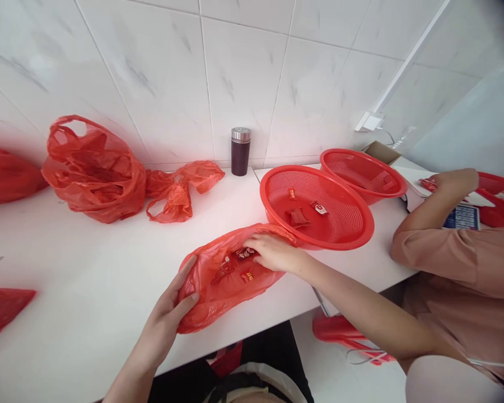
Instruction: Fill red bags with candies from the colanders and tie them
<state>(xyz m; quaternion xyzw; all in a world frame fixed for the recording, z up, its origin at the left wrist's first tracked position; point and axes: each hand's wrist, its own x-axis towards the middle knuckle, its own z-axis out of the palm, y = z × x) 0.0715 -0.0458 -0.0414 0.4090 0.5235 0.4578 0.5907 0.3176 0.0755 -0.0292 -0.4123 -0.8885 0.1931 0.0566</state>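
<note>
A thin red plastic bag (218, 302) lies on the white table with its mouth spread, and several small wrapped packets show inside. My left hand (168, 308) grips the bag's left edge, the thumb on the inner side. Reaching into the mouth from the right, my right hand (273, 252) has its fingers bent around a dark red packet (244, 253) with white print. Below that sits a red packet (247, 276) with yellow lettering. Just behind the bag stands a red perforated plastic basket (273, 215) holding a few packets, one of them white and red (319, 208).
A bulky red bag (96, 179) and a crumpled one (176, 196) lie at the back left. A dark tumbler (240, 152) stands by the tiled wall. Behind the first basket is a second red basket (361, 168). At right, a co-worker's arm (428, 212) handles red packets.
</note>
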